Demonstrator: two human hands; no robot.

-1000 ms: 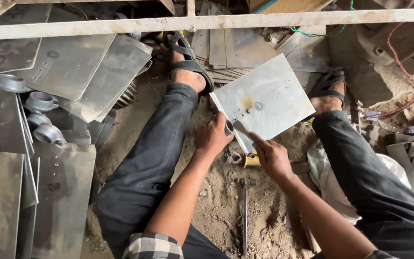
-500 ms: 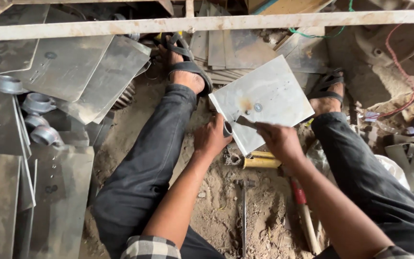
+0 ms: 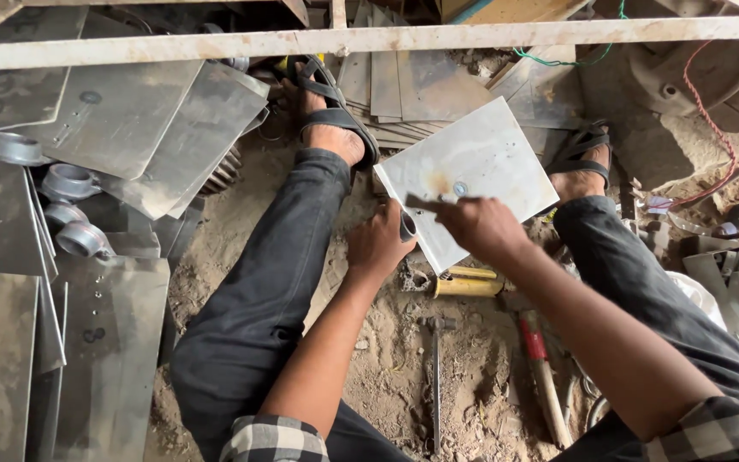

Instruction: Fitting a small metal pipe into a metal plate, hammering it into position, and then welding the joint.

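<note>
On dirt floor: left hand (image 3: pixel 378 244) grips square steel sheet (image 3: pixel 481 175); right hand (image 3: pixel 481 227) w/ tool.

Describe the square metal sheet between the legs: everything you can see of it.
The square metal sheet is thin, flat, dull grey and scuffed, with a rusty smear and a small round hole or rivet near its middle. It lies turned cornerwise over the sandy ground, between the two sandalled feet. The left hand grips its near-left edge; the right hand holds a slim dark tool above its near corner.

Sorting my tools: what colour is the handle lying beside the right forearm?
Red with a pale wooden end, the handle shows best in the head view.
</note>
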